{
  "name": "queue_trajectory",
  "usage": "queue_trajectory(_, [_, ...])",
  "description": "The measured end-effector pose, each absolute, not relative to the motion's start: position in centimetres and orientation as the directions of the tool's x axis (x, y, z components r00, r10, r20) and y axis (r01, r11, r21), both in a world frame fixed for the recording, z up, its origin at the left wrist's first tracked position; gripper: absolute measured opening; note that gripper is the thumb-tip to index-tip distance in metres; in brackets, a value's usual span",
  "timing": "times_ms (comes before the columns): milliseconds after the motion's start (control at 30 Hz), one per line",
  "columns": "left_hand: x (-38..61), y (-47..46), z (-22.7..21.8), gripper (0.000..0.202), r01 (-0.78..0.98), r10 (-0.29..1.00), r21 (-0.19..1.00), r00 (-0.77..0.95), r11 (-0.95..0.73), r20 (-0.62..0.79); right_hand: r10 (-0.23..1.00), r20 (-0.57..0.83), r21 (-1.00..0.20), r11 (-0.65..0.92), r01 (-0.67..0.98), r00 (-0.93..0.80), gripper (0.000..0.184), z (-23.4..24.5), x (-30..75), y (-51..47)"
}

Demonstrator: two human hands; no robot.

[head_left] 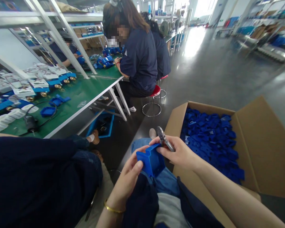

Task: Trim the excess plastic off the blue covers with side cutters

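Note:
My left hand (129, 172) is closed on a blue plastic housing (154, 163), thumb on its near side, and holds it tilted above my lap. In my right hand (180, 152) is a pair of metal pliers (165, 140), the head pointing up and to the left past my fingers. Right thumb and fingertips also touch the housing's upper right edge. Whether the jaws meet the plastic cannot be made out. Just to the right, a cardboard box (263, 148) stands with its flaps spread, heaped with similar blue plastic parts (209, 142).
On the left, a green workbench (85, 95) carries white and blue assemblies (40, 85) and a corded tool (30, 123). Another person (38, 177) sits close at my left. Co-workers (140, 53) sit farther along on red stools (155, 91). A blue crate (112, 125) lies under the bench.

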State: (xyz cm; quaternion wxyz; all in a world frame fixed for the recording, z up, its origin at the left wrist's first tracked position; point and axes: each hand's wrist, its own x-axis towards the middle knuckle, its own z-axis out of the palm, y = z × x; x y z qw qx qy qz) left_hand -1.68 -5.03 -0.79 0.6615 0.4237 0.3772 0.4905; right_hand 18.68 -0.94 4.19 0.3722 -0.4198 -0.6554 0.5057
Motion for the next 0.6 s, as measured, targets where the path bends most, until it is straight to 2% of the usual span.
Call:
queue_trajectory(67, [-1.4,-4.7,-0.7,0.051,-0.346,0.871,0.862,0.452,0.372,-0.194,0.901,0.090,-0.949,0.207,0.238,-0.425,0.024,4.7,18.5,-1.0])
queue_trajectory(167, [-0.5,-4.6,-0.7,0.051,-0.379,0.817,0.810,0.541,0.448,-0.199,0.910,0.113,-0.910,0.255,0.326,-0.398,0.022,5.3,18.0,-1.4])
queue_trajectory(267, [-0.2,-4.6,-0.6,0.046,-0.388,0.864,0.842,0.475,0.375,-0.166,0.949,0.179,-0.829,0.288,0.480,-0.260,0.022,6.2,18.6,-1.9])
queue_trajectory(333, [-0.5,-4.5,-0.6,0.050,-0.340,0.898,0.882,0.402,0.327,-0.178,0.954,0.217,-0.707,0.301,0.640,-0.209,0.026,6.8,20.0,-2.5])
queue_trajectory(433, [-1.6,-4.5,-0.8,0.067,-0.265,0.945,0.921,0.240,0.285,-0.224,0.949,0.152,-0.411,0.314,0.856,-0.276,0.028,7.7,22.2,-3.9])
queue_trajectory(500, [-2.1,-4.6,-1.1,0.077,-0.229,0.965,0.940,0.128,0.252,-0.227,0.941,0.085,-0.231,0.338,0.912,-0.327,0.029,7.9,23.0,-4.8])
queue_trajectory(600, [-2.2,-4.5,-1.0,0.078,-0.144,0.982,0.972,0.051,0.185,-0.180,0.926,0.081,-0.100,0.376,0.921,-0.369,0.032,8.2,23.0,-5.6])
